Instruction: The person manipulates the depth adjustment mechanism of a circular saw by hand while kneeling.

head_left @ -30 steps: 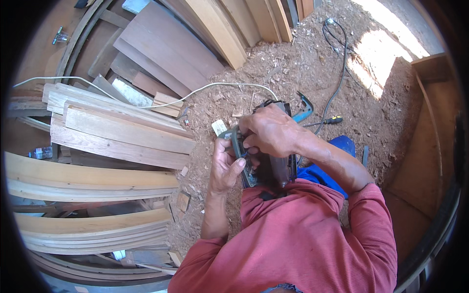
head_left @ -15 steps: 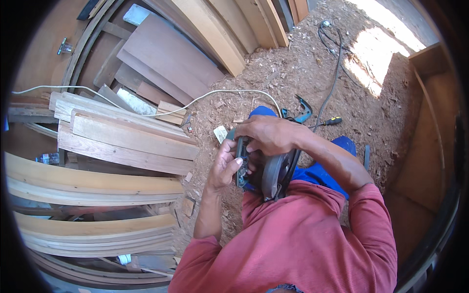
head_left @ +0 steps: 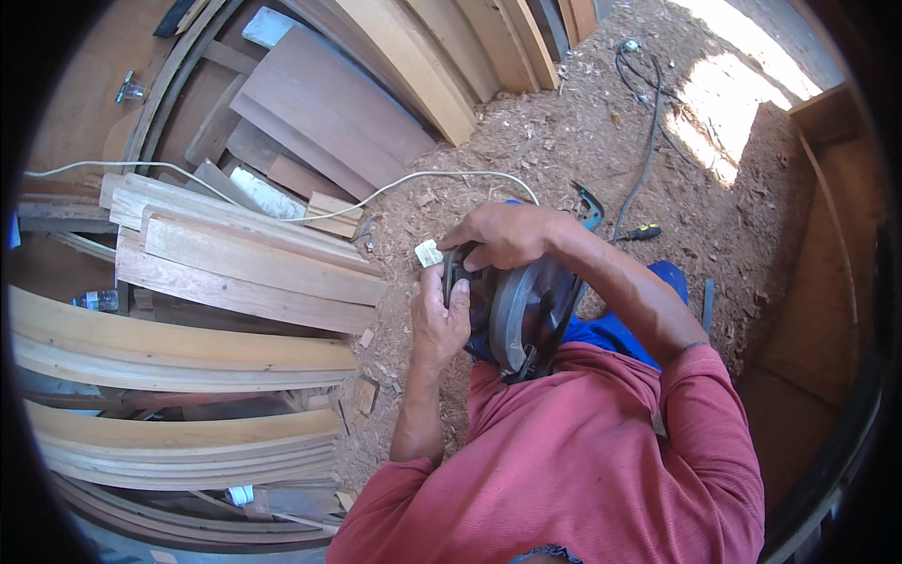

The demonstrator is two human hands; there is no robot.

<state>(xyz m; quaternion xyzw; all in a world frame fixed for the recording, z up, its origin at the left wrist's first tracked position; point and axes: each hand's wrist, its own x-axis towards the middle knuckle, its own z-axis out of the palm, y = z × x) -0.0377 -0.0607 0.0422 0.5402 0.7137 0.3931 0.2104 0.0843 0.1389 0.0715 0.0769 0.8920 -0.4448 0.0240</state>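
Note:
A dark power tool with a rounded guard, apparently a circular saw (head_left: pixel 512 320), rests in my lap against my shirt. My left hand (head_left: pixel 440 320) is closed around its dark handle end, the thumb lying along the near side. From above, my right hand (head_left: pixel 512 240) bends over the same handle end, index finger and thumb pressed to it; what the fingertips pinch is hidden. Beyond my right hand lies a teal and black curved piece (head_left: pixel 590 209) on the ground. A screwdriver (head_left: pixel 644 232) with a yellow and black handle is to its right.
Stacked planks (head_left: pixel 254 268) fill the left side, with more boards (head_left: pixel 329 103) behind. A pale cable (head_left: pixel 413 176) crosses the shavings-covered ground (head_left: pixel 526 150); a dark cord (head_left: pixel 648 160) runs to the back right. A wooden box-like frame (head_left: pixel 808 310) stands at right.
Both hands have shifted slightly on the tool; the right has moved a little left, and the left has turned its thumb upward. The handle end now shows less of its inside.

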